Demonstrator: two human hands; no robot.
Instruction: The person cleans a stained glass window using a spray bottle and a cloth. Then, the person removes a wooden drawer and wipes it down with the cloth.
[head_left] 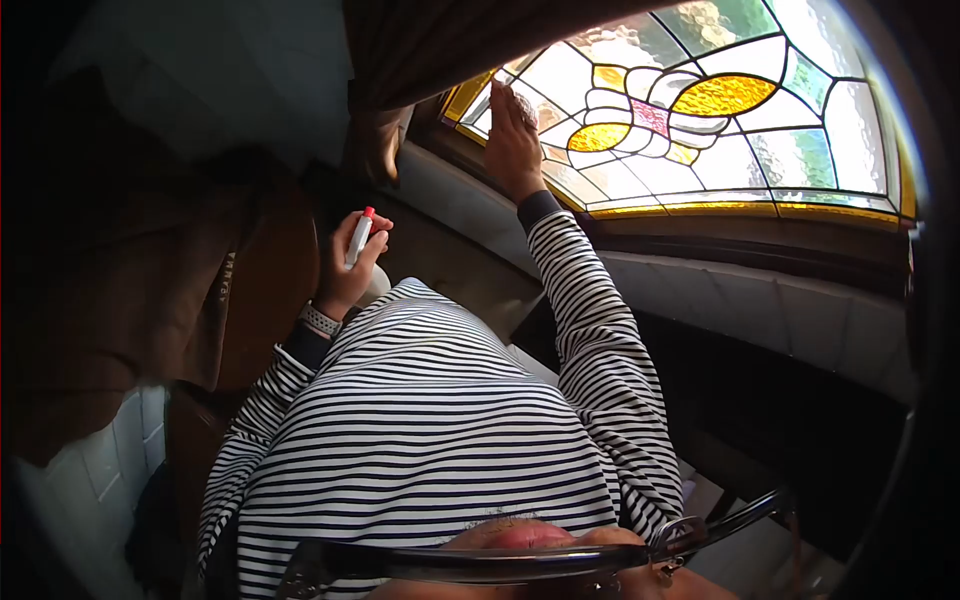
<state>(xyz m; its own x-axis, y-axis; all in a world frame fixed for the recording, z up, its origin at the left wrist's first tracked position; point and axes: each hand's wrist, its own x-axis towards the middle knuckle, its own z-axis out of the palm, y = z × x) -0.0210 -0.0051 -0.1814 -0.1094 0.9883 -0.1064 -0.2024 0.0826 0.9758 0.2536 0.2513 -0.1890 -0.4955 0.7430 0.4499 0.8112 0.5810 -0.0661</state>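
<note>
At left of centre in the frame, the left hand [350,265] has its grip closed around a white tube [359,238] with a red cap [368,211], the capped end pointing up. A dark gap separates this hand from the wall under the window, leaving room around the tube's top.

At upper centre, the right hand [514,145] reaches up to the left end of the stained-glass window [650,118], fingers straight and together; I cannot tell whether its grip holds anything.

The window, with 2 large yellow ovals [725,95], spreads across the upper right. A yellow border [680,210] marks its lower edge, above a dark wooden frame [740,235]. Brown fabric [420,50] hangs close to its left edge.
</note>
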